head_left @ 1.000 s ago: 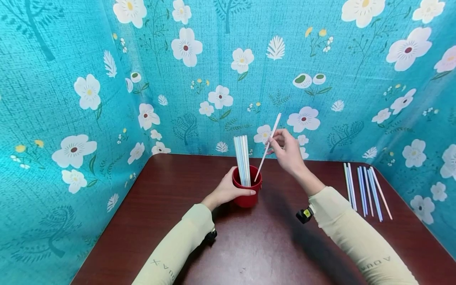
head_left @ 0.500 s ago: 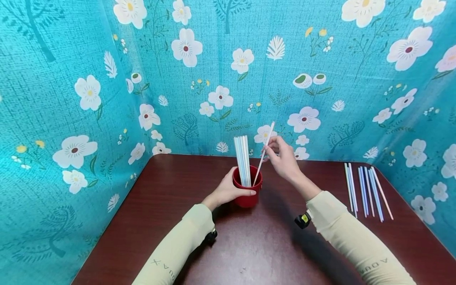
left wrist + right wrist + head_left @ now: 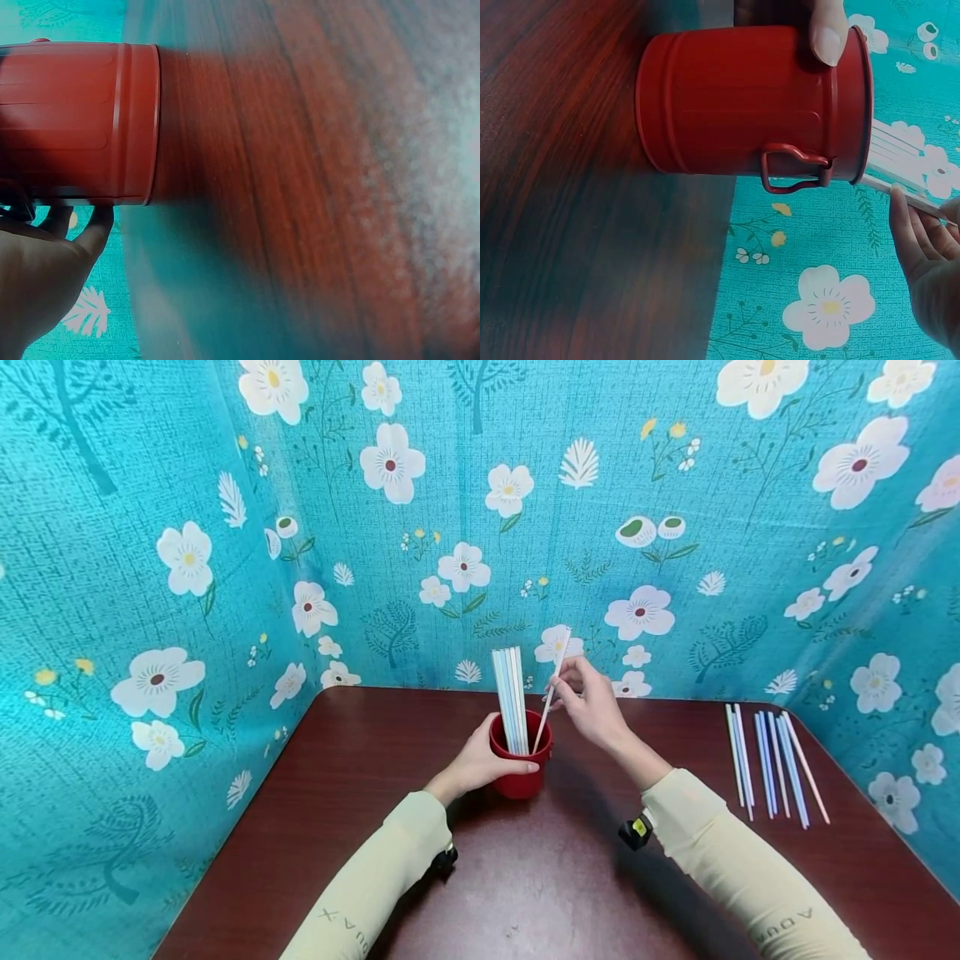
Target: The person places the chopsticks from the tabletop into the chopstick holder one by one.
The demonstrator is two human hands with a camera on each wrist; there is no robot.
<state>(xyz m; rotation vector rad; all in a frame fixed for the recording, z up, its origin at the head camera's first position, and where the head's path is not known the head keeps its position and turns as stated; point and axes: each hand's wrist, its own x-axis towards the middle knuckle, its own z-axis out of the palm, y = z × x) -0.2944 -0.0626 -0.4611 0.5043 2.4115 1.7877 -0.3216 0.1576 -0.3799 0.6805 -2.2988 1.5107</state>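
Note:
A small red metal bucket (image 3: pixel 520 783) stands upright near the middle of the table. My left hand (image 3: pixel 476 763) grips its side, the thumb across the front. Inside, several thin pale straws (image 3: pixel 509 697) stand bundled, leaning slightly left. In my right hand (image 3: pixel 590 703), thumb and fingers pinch one pale pink straw (image 3: pixel 562 649), its lower end inside the bucket, right of the bundle. The right wrist view shows that straw (image 3: pixel 907 196) crossing the bucket's rim, and a side handle (image 3: pixel 769 169). In the left wrist view the bucket (image 3: pixel 75 120) rests on its base.
On the right of the dark red-brown table (image 3: pixel 360 735), several blue, green and pink straws (image 3: pixel 778 764) lie side by side. A turquoise flowered cloth (image 3: pixel 450 502) hangs behind the table and on both sides.
My right hand has moved down and left, lowering the straw further into the bucket and bringing it more upright. The left hand and bucket have stayed in place.

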